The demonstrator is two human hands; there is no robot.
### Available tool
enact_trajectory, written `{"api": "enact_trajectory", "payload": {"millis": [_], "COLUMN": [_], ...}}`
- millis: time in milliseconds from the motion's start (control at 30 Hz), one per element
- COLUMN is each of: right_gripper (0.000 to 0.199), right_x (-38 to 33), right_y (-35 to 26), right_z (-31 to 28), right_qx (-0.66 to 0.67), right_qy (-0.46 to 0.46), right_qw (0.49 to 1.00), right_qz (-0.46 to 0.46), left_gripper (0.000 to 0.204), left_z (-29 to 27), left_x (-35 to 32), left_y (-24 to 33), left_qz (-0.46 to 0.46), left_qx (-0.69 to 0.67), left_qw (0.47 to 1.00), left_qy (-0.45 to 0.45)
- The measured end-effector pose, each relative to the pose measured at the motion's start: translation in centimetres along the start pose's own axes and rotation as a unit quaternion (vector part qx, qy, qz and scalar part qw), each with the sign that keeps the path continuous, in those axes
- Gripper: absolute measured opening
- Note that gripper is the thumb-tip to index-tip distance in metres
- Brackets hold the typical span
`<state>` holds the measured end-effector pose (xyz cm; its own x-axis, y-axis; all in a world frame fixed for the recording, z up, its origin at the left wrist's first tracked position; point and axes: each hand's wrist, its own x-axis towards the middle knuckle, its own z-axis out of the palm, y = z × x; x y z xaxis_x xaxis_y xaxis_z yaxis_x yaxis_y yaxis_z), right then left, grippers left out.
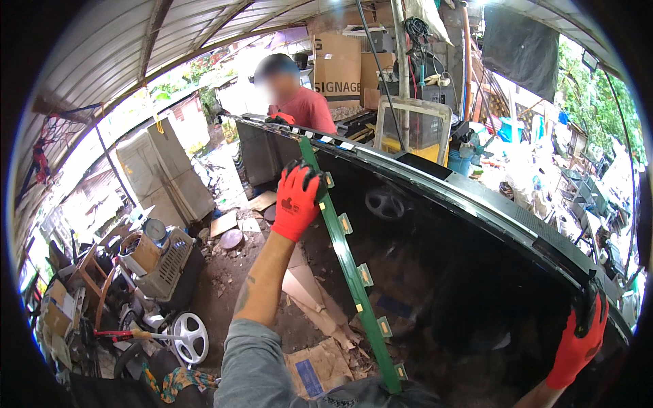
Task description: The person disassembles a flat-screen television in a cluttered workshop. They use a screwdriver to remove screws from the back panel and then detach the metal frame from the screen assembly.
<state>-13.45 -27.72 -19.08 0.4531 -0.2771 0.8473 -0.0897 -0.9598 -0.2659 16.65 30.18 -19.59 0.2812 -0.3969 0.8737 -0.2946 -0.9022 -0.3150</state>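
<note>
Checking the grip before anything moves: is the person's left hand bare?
No, the left hand wears a red and black glove and grips the green strip.

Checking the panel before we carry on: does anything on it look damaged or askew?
The green strip at the big dark panel's left edge lies exposed and slanted; left hand grips it.

Left hand (297, 199) raised, gripping; right hand (580, 338) clamped, arm outstretched.
</note>
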Motion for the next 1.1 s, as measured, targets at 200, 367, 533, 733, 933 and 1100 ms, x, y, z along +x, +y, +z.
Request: {"api": "enact_trajectory", "payload": {"millis": [200, 367, 533, 733, 933, 1100], "right_gripper": [0.05, 0.05, 0.049, 0.047, 0.048, 0.049], "right_x": [0.5, 0.5, 0.7, 0.8, 0.5, 0.5], "right_y": [0.3, 1.0, 0.8, 1.1, 1.0, 1.3], "right_z": [1.0, 1.5, 1.4, 1.5, 1.2, 0.7], "right_qx": [-0.031, -0.05, -0.061, -0.068, -0.041, -0.081], "right_qy": [0.019, 0.032, 0.019, 0.033, 0.012, 0.02], "right_qw": [0.999, 0.998, 0.997, 0.997, 0.999, 0.995], "right_qz": [-0.006, -0.027, -0.032, -0.023, -0.016, -0.047], "left_gripper": [0.056, 0.061, 0.045, 0.027, 0.028, 0.028], "left_z": [0.8, 2.4, 2.8, 2.9, 3.1, 2.9], "left_x": [4.9, 4.3, 3.0, 2.9, 2.2, 1.8], "left_y": [-2.9, -4.0, -4.3, -3.2, -2.4, -3.5], "left_qz": [0.047, 0.078, 0.109, 0.084, 0.053, 0.077], "left_qx": [0.031, 0.049, 0.082, 0.119, 0.124, 0.128], "left_qw": [0.998, 0.993, 0.987, 0.985, 0.987, 0.986], "left_qy": [-0.039, -0.072, -0.081, -0.098, -0.085, -0.068]}}
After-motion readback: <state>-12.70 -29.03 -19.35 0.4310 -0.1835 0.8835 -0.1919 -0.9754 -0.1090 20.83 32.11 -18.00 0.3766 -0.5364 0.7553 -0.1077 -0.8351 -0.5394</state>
